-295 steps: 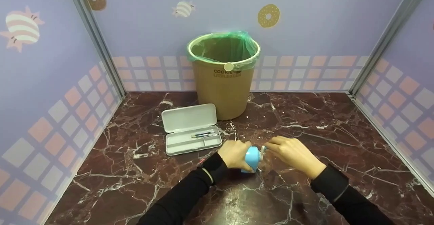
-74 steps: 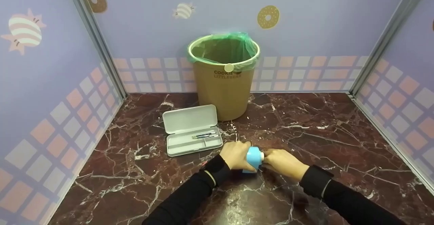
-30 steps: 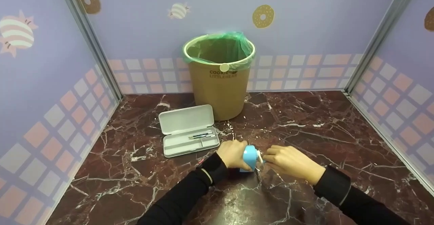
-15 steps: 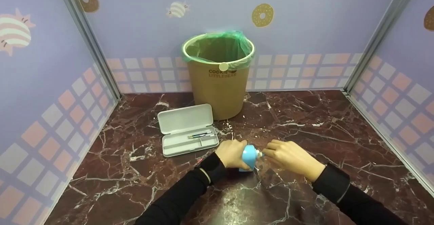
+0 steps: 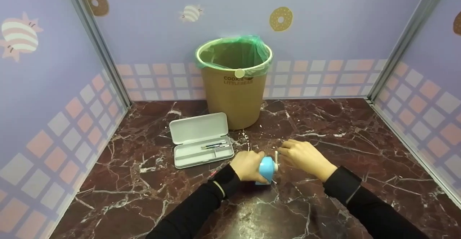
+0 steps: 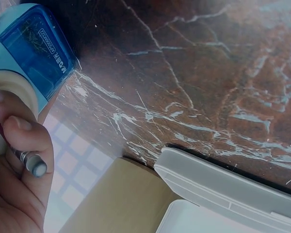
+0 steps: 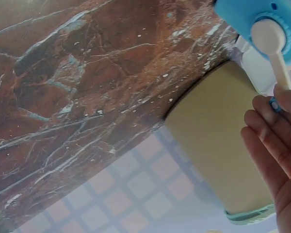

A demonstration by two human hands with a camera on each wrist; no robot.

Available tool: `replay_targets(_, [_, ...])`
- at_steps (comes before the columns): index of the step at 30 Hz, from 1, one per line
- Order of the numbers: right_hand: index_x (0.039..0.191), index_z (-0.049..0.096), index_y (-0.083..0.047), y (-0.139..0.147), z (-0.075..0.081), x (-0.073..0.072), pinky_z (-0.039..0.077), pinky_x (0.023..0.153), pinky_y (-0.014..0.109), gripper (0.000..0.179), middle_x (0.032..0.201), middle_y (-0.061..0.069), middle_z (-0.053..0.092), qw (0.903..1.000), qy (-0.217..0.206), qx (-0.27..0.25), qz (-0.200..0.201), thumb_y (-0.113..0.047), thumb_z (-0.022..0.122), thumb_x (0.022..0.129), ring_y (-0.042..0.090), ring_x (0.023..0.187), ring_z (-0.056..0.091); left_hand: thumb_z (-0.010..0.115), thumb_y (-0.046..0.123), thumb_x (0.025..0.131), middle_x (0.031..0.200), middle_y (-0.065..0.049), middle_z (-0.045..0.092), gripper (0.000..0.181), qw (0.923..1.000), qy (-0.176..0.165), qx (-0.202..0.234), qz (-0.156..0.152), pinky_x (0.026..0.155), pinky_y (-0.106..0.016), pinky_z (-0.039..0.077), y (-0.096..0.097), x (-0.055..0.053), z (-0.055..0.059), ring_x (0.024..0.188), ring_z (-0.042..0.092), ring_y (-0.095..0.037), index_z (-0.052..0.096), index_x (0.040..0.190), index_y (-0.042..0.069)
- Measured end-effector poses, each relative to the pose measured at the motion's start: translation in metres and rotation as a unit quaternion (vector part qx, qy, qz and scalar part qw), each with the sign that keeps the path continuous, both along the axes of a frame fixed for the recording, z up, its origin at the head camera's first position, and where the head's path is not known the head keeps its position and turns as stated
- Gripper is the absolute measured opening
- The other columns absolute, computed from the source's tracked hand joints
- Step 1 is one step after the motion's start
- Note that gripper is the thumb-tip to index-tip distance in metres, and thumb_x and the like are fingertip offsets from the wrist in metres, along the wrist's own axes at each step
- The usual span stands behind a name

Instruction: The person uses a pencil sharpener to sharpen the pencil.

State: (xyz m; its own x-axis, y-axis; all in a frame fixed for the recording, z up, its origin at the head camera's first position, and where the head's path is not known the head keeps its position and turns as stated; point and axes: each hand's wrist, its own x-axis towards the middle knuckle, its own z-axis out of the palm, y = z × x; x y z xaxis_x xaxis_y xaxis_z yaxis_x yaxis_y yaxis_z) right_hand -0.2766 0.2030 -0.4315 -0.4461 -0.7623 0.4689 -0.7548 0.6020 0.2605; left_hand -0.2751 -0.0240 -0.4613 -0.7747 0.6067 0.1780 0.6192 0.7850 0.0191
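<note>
A light-blue hand-crank pencil sharpener (image 5: 266,169) lies on its side on the marbled table. My left hand (image 5: 247,166) grips it from the left. In the left wrist view, a pencil (image 6: 33,162) with a metal ferrule and eraser end sticks out between the fingers of that hand, its other end hidden at the sharpener's cream front. The sharpener's clear blue drawer (image 6: 39,46) holds dark shavings. My right hand (image 5: 304,156) pinches the small blue knob (image 7: 275,104) at the end of the white crank arm (image 7: 280,70), which points away from me in the head view.
An open grey pencil case (image 5: 194,156) with several pencils (image 5: 215,145) in it lies left of the hands. Behind it stands a tan trash bin (image 5: 236,94) with a green liner. Patterned walls (image 5: 324,33) close off the back and sides.
My right hand has circled with the crank, which now points away from me; a second ago it slanted toward me. The left hand and sharpener have stayed in place.
</note>
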Motion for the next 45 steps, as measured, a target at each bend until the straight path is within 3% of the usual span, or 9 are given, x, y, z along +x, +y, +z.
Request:
replay_targets(11, [0.089,0.077,-0.009,-0.003,-0.014,-0.013,0.053,0.055,0.036,0.011,0.079,0.005,0.067,0.9981,-0.049,-0.025,-0.028,-0.004,0.081,0.079,0.021,0.067,0.063,0.089,0.062,0.062,0.088,-0.001,0.075,0.068,1.0000,-0.003,-0.001,0.000,0.064,-0.035,0.058,0.001,0.000,0.000,0.074,0.072,-0.020,0.065,0.105,0.015])
replay_targets(27, [0.086,0.076,-0.008,-0.008,-0.023,-0.022,0.056,0.059,0.037,0.001,0.079,0.007,0.069,0.9961,-0.080,0.013,-0.034,-0.009,0.076,0.085,0.022,0.068,0.066,0.088,0.061,0.064,0.089,0.000,0.075,0.069,1.0000,-0.008,0.001,0.003,0.066,-0.035,0.058,0.001,-0.001,0.001,0.076,0.072,-0.020,0.066,0.109,0.015])
replay_targets(37, [0.084,0.074,-0.008,-0.007,-0.052,-0.006,0.059,0.063,0.035,0.008,0.081,0.007,0.075,0.9885,-0.148,0.023,-0.016,-0.014,0.078,0.086,0.022,0.070,0.072,0.088,0.062,0.063,0.087,0.000,0.075,0.067,0.9998,0.015,0.009,0.011,0.062,-0.034,0.057,0.001,0.004,-0.003,0.074,0.073,-0.018,0.065,0.104,0.015])
replay_targets(45, [0.083,0.074,-0.011,-0.005,-0.057,0.006,0.058,0.065,0.033,0.011,0.081,0.003,0.074,0.9922,-0.120,0.036,0.003,-0.020,0.081,0.085,0.017,0.073,0.072,0.089,0.063,0.062,0.087,0.000,0.075,0.067,0.9996,0.017,0.011,0.022,0.063,-0.033,0.057,0.002,0.003,-0.002,0.075,0.072,-0.018,0.065,0.104,0.015])
